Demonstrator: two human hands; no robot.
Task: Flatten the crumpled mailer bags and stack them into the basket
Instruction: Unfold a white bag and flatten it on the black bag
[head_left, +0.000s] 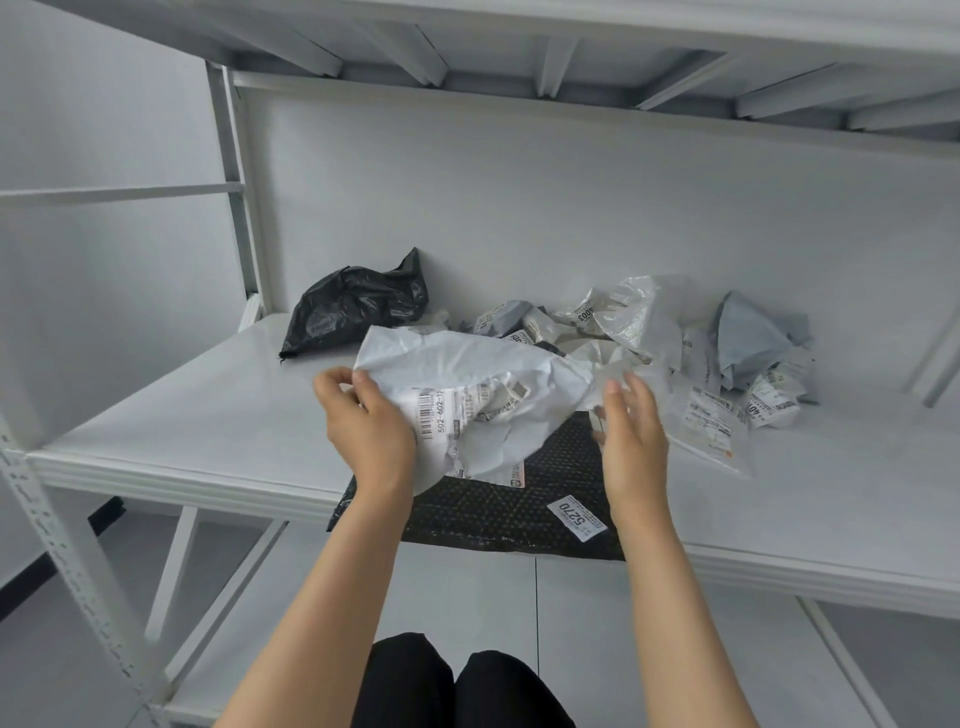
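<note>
The white mailer bag (483, 395) is still very crumpled, with many folds, and a shipping label with a barcode shows on its lower left part. It is held up just above the front of the white shelf (208, 415), over a flat black mailer (498, 509) that lies at the shelf edge and carries a small white sticker. The left hand (369, 421) grips the left side of the white bag, its fingers closed on the plastic near the label. The right hand (631, 436) is at the right edge of the bag with the fingers spread and loosely bent; I cannot tell if it touches the bag. Behind, a crumpled black bag (353, 306) and a pile of grey and white mailers (675, 343) rest near the back wall.
</note>
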